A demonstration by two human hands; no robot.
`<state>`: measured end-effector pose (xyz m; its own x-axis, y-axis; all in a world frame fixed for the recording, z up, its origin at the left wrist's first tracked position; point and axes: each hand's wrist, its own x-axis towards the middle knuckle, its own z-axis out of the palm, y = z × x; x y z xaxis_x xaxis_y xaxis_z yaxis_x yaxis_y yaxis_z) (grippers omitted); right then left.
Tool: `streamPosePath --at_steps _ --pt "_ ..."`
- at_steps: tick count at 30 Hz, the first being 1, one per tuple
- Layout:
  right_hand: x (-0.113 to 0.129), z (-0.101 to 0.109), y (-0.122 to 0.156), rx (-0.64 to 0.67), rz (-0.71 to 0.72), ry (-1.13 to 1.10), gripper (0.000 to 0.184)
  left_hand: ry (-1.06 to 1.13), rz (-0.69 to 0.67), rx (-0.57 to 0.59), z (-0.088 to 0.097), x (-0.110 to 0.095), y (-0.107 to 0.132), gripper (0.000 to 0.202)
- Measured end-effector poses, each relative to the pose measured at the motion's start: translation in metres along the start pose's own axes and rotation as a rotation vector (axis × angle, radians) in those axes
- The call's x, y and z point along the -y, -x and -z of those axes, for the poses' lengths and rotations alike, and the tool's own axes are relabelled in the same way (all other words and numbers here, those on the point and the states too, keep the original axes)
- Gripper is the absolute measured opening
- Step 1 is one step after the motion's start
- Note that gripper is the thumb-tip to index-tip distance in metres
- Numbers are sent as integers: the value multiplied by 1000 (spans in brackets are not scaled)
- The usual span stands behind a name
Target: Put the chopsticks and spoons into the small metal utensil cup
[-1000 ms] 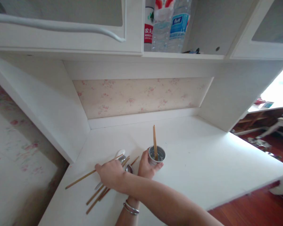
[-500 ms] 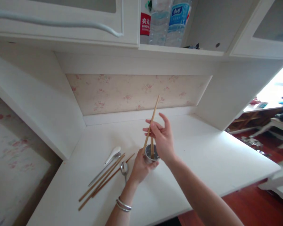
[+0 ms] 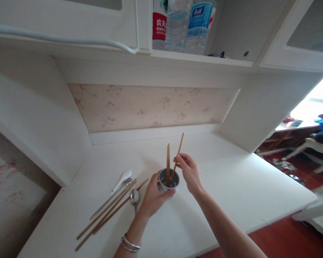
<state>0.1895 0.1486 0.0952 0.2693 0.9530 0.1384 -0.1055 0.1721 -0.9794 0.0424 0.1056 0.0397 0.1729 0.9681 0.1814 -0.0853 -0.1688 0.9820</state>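
Left hand [image 3: 153, 196]: enters from bottom centre, curled around the outside of a grey metal cup [image 3: 162, 187], thumb along the near side, remaining fingers at the left wall; grip clamped on the cup. Cup sits slightly below and right of frame centre, mouth facing up toward the camera. Whether its base touches the countertop [image 3: 220, 200]: cannot tell. Two bracelets [image 3: 129, 245] on the left wrist, lower centre.

Right hand [image 3: 188, 172]: right of the cup, thumb and forefinger pinched together on a light wooden chopstick [image 3: 181, 144]. Chopstick tilted, top leaning right, lower end inside the cup mouth; contact with the bottom not discernible. Just left of it, standing chopsticks [image 3: 168, 157] rise near-upright from the cup.

Lower left of frame, lying diagonally on the countertop: white spoon [image 3: 121, 181]; long-handled metal spoon [image 3: 127, 181] just beside it; two light wooden chopsticks [image 3: 104, 210]; one reddish-brown chopstick [image 3: 118, 209]; second metal spoon [image 3: 135, 196], nearest the left hand.

Upper centre: plastic bottles [image 3: 196, 28] on a cupboard shelf.
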Motion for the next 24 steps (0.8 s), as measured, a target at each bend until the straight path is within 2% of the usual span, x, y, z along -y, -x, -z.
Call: streamPosePath --at_steps 6,11,24 --pt "-22 -1 8 46 -16 190 36 17 17 -16 -1 7 -2 71" --pt "-33 -2 14 78 -60 201 37 35 35 -11 0 9 -3 72" --pt "-33 -2 15 70 -85 209 38 31 28 -9 0 11 -4 70"
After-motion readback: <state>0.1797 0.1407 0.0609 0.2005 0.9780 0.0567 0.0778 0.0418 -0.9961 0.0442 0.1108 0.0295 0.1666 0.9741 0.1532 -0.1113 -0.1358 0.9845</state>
